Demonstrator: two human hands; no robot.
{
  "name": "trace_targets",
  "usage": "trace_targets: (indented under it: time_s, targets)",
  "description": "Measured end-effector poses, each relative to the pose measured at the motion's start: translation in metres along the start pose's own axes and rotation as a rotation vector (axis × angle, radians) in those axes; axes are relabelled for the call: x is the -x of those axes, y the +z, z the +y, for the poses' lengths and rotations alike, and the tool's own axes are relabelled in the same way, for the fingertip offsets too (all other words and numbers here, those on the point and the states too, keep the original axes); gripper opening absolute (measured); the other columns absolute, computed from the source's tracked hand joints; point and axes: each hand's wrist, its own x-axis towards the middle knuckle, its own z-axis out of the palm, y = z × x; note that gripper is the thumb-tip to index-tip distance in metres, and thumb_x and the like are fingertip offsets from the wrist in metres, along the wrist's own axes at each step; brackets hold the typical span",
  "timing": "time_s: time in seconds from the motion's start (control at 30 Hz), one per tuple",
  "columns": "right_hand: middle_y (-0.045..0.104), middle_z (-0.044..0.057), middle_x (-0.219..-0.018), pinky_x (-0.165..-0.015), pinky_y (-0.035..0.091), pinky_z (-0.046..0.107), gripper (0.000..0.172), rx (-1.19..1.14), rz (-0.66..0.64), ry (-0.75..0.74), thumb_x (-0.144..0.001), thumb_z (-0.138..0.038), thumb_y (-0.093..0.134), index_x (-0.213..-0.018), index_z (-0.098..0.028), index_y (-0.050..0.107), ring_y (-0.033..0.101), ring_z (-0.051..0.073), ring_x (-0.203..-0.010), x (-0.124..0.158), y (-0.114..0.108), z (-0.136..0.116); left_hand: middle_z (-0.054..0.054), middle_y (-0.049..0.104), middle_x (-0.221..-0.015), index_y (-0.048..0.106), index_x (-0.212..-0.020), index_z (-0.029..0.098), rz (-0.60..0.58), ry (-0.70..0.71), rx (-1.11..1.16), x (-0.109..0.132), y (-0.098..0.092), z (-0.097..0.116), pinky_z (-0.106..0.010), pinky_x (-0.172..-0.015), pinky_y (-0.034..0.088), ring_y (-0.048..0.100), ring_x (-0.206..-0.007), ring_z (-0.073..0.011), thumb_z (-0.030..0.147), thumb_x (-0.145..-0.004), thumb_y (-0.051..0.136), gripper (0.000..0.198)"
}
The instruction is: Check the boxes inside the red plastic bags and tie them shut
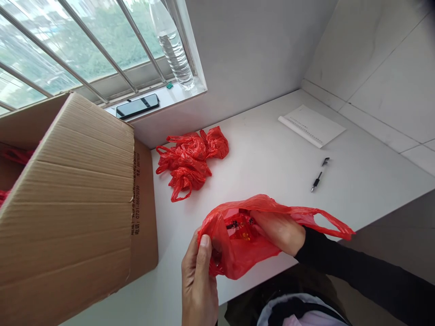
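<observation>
A red plastic bag (241, 262) is held above the front edge of the white table, its mouth facing me. My left hand (200, 276) grips the bag's left rim, thumb on the near side and fingers behind. My right hand (280, 228) reaches into the bag; its fingers are hidden by the red plastic. Inside lie small red packets (241, 228) with dark and yellow print, too unclear to name. One loop handle (335, 222) of the bag hangs over my right wrist.
Several knotted red bags (190, 156) lie beyond on the table (251, 167). To the left stands an open cardboard box (78, 203) with red plastic inside. A notepad (312, 124) and pen (316, 181) lie right. The windowsill bears a phone (137, 106) and water bottle (175, 54).
</observation>
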Motion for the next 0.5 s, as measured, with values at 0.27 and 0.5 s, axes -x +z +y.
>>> trace_targets:
  time_s: [0.27, 0.5]
  targets:
    - [0.073, 0.011, -0.108, -0.092, 0.054, 0.047, 0.027, -0.031, -0.037, 0.028, -0.096, -0.024, 0.046, -0.109, -0.019, 0.069, 0.067, 0.031, -0.102, -0.003, -0.009, 0.001, -0.001, 0.073, -0.09, 0.077, -0.109, 0.027, -0.075, 0.035, -0.029, -0.003, -0.005, -0.003, -0.023, -0.074, 0.06, 0.064, -0.08, -0.0149, 0.051, -0.073, 0.088, 0.045]
    - [0.076, 0.005, -0.103, -0.087, 0.055, 0.039, 0.026, -0.136, -0.045, 0.021, -0.096, -0.02, 0.046, -0.105, -0.023, 0.07, 0.07, 0.027, -0.097, -0.016, -0.007, 0.003, 0.0, 0.067, -0.083, 0.078, -0.096, 0.025, -0.122, 0.063, -0.081, 0.001, 0.005, 0.002, -0.021, -0.072, 0.057, 0.057, -0.076, -0.0135, 0.054, -0.075, 0.085, 0.036]
